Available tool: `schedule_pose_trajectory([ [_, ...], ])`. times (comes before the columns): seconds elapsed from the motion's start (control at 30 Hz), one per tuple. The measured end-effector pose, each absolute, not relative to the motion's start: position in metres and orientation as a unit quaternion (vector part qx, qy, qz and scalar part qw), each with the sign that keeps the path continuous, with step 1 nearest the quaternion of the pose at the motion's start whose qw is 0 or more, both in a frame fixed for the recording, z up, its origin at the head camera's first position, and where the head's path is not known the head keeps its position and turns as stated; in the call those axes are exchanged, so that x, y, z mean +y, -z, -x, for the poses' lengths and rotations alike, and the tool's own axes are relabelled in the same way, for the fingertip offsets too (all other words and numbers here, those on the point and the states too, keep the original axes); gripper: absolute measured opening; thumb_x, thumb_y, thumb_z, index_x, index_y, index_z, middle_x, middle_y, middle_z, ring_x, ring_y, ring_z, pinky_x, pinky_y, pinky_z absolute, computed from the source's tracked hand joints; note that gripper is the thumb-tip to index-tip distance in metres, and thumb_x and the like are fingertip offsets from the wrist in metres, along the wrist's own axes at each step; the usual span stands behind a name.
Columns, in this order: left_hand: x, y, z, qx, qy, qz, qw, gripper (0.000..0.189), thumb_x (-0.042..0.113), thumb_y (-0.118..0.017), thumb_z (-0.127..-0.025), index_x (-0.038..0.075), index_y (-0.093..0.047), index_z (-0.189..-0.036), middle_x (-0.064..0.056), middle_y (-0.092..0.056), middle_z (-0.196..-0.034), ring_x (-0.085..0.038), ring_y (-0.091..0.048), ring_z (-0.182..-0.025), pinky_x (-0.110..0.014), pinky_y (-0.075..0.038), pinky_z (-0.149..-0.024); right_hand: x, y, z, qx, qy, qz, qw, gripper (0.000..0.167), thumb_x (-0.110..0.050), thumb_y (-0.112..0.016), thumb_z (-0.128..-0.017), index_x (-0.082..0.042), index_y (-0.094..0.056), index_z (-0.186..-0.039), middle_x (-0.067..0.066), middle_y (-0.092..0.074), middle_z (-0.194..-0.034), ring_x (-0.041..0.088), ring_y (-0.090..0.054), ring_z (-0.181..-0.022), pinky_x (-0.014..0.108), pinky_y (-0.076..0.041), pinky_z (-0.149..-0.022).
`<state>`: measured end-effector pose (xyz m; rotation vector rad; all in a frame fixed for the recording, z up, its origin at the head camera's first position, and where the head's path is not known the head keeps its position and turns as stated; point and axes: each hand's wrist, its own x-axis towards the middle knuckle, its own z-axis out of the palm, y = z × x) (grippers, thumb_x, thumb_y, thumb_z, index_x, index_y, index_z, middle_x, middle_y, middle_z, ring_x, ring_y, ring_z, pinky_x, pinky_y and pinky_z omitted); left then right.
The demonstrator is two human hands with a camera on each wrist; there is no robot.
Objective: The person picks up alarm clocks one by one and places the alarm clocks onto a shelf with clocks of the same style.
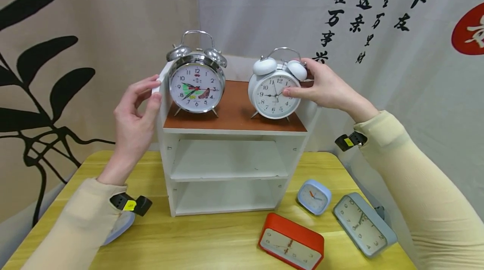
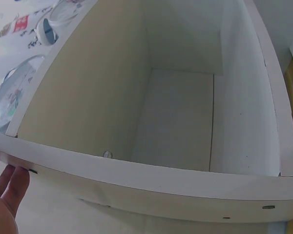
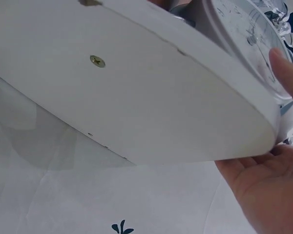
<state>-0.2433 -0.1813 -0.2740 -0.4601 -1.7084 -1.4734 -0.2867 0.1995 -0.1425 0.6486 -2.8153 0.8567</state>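
Note:
In the head view a white twin-bell alarm clock [image 1: 275, 93] stands on the brown top [image 1: 234, 106] of a small white shelf [image 1: 230, 158]. My right hand [image 1: 327, 85] grips this clock at its right side, thumb across the dial and fingers behind the bell. The right wrist view shows that thumb [image 3: 285, 73] over the clock's face, beyond the shelf's side panel [image 3: 176, 97]. A silver twin-bell alarm clock [image 1: 196, 87] stands on the top's left part. Beside it, my left hand [image 1: 134, 118] touches the shelf's left side panel with its fingertips [image 2: 18, 183].
On the yellow wooden table [image 1: 196, 240] lie a red clock [image 1: 291, 242], a small blue clock [image 1: 314, 197] and a grey-blue clock [image 1: 364, 226], right of and before the shelf. A pale blue rounded object [image 1: 122, 223] is partly hidden by the left sleeve. A printed cloth hangs behind.

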Motion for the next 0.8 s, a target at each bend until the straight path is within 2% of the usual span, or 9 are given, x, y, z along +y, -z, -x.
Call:
schedule_pose_trajectory([
  [0.07,-0.181,0.274,0.244,-0.675,0.588,0.183,0.407,0.032,0.009,-0.059,-0.104,-0.006,-0.062,-0.132,0.014,-0.066,-0.14,-0.004,-0.065,-0.118,-0.006,-0.057,-0.088,0.2,0.143,0.285,-0.932,-0.284,-0.217,0.065,0.066,-0.028,-0.079,-0.095,-0.009,-0.046,-0.148,0.014,-0.062,-0.132,0.03,-0.068,-0.122,0.018,-0.057,-0.094],
  [0.17,-0.18,0.274,0.244,-0.673,0.593,0.184,0.403,0.032,0.009,-0.058,-0.104,-0.006,-0.062,-0.132,0.014,-0.066,-0.14,-0.005,-0.065,-0.118,-0.006,-0.058,-0.087,0.201,0.143,0.284,-0.929,-0.293,-0.22,0.058,0.078,-0.027,-0.077,-0.096,-0.008,-0.035,-0.159,0.016,-0.058,-0.14,0.032,-0.064,-0.13,0.032,-0.058,-0.109],
  [0.3,-0.179,0.273,0.244,-0.674,0.594,0.183,0.399,0.032,0.01,-0.058,-0.105,-0.006,-0.062,-0.133,0.012,-0.066,-0.141,-0.005,-0.065,-0.119,-0.007,-0.058,-0.088,0.201,0.145,0.283,-0.92,-0.315,-0.225,0.058,0.09,-0.024,-0.077,-0.096,-0.007,-0.021,-0.166,0.017,-0.052,-0.148,0.032,-0.058,-0.139,0.049,-0.049,-0.121],
  [0.43,-0.18,0.273,0.243,-0.677,0.592,0.182,0.398,0.033,0.01,-0.058,-0.105,-0.006,-0.061,-0.133,0.011,-0.065,-0.142,-0.004,-0.064,-0.119,-0.007,-0.057,-0.088,0.201,0.149,0.28,-0.916,-0.322,-0.227,0.072,0.095,-0.024,-0.077,-0.096,-0.008,-0.017,-0.168,0.017,-0.049,-0.152,0.032,-0.051,-0.146,0.047,-0.044,-0.125],
  [0.6,-0.181,0.273,0.243,-0.678,0.593,0.18,0.397,0.033,0.009,-0.057,-0.105,-0.007,-0.061,-0.133,0.01,-0.065,-0.143,-0.004,-0.064,-0.119,-0.007,-0.057,-0.089,0.202,0.154,0.274,-0.925,-0.299,-0.214,0.1,0.101,-0.033,-0.078,-0.094,-0.014,-0.013,-0.17,0.018,-0.042,-0.163,0.042,-0.039,-0.157,0.055,-0.034,-0.131],
  [0.8,-0.182,0.273,0.243,-0.678,0.595,0.176,0.393,0.033,0.01,-0.057,-0.105,-0.006,-0.06,-0.134,0.009,-0.065,-0.144,-0.004,-0.064,-0.12,-0.007,-0.058,-0.089,0.205,0.162,0.265,-0.923,-0.287,-0.212,0.144,0.101,-0.036,-0.079,-0.093,-0.014,-0.016,-0.17,0.013,-0.032,-0.173,0.034,-0.033,-0.16,0.055,-0.029,-0.134],
])
